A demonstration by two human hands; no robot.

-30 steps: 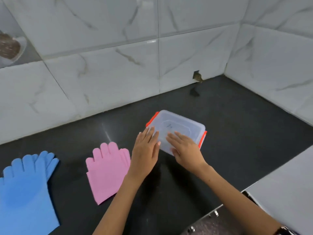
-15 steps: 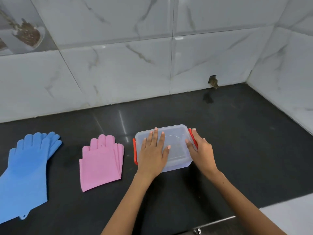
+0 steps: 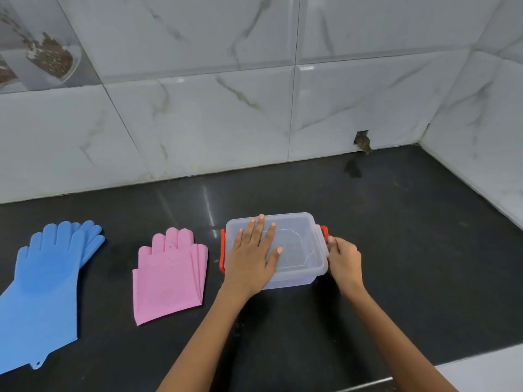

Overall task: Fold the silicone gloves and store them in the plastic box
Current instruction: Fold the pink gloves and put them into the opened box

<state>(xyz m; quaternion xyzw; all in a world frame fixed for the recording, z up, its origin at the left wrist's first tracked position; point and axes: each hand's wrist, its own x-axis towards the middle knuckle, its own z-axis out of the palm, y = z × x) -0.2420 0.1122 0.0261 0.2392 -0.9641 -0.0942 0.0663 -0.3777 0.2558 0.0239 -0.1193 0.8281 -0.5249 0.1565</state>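
Pressing left hand [image 3: 253, 260] on lidded plastic box [image 3: 300, 250]

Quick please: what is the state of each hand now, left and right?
Left hand: open, flat on the plastic box lid, holding nothing.
Right hand: closed around the red clip.

A black table [image 3: 396, 250] runs along a tiled wall. On it lie blue gloves [image 3: 42, 278] far left, pink gloves [image 3: 167, 275] beside them, and a lidded plastic box [image 3: 297, 250].
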